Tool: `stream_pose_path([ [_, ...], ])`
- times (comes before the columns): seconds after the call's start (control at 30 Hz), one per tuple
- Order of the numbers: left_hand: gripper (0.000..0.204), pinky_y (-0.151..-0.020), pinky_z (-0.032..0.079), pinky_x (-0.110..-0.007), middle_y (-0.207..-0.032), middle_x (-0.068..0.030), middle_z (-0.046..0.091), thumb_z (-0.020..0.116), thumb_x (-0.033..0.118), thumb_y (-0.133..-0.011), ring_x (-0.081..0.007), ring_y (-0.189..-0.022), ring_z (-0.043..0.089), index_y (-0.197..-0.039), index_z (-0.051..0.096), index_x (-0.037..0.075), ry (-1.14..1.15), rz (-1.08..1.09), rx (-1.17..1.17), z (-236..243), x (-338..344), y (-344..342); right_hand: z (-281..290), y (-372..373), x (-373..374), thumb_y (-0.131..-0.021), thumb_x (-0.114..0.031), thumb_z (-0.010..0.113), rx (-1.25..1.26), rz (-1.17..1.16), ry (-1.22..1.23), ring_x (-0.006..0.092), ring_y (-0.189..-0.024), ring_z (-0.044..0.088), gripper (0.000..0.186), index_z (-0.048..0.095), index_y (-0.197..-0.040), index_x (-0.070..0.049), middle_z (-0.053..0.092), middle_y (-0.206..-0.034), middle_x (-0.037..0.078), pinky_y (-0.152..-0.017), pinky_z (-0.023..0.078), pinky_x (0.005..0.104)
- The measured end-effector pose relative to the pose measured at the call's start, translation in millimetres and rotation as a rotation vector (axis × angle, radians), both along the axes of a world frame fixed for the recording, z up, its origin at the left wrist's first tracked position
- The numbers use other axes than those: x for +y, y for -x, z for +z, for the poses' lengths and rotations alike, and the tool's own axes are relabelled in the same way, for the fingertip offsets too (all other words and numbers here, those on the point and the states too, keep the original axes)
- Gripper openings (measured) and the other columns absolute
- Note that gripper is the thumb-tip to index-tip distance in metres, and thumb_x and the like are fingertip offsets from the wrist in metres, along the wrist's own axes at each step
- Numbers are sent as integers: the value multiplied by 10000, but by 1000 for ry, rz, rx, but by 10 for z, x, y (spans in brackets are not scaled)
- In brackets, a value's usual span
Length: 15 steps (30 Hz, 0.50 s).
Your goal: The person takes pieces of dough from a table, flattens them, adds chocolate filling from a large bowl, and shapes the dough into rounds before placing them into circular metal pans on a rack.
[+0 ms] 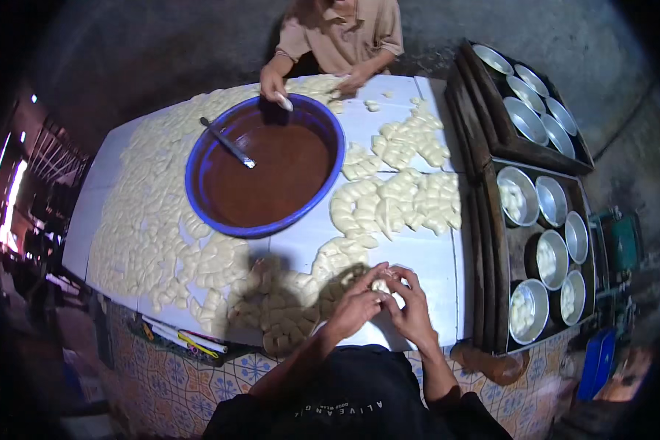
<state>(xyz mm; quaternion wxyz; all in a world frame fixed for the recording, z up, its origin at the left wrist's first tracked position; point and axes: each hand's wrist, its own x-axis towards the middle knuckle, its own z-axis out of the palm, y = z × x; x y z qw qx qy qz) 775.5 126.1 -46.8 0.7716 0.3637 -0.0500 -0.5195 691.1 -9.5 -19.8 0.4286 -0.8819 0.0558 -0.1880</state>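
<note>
My left hand and my right hand meet over the near edge of the table, fingers curled around a small piece of pale dough. The fingers partly cover it. Many cut dough pieces lie in sheets and clusters across the white tabletop, some right beside my left hand. Beyond them stands a wide blue basin of smooth brown filling. A long-handled metal utensil rests in it, its handle over the rim.
Across the table a person in a tan shirt holds a pale dough piece over the basin's far rim. Dark wooden trays at the right hold several round metal tins, some with dough balls. Rolled items and a yellow-handled tool sit under the near-left edge.
</note>
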Motion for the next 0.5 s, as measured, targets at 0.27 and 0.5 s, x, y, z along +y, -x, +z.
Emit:
stream_pose_path([
  [0.27,205,-742,475,-211,-975,-57,663,629,114,-909,-69,-843,589,-1035,657,-45,-308,450,-605,-102,130,107,-100,-211,333,-837,-40,652,-61,-123,-398,186,-778,592,207,665,-1040,3,590,-894,109,-671,487,283],
  [0.5,134,-737,497,-234,-905,-55,665,649,67,-880,-102,-806,622,-974,666,-26,-80,515,-460,-28,128,110,-165,-422,157,-923,-578,447,-201,157,-432,324,-1265,365,603,633,-1183,-67,328,-1435,196,-1041,313,458],
])
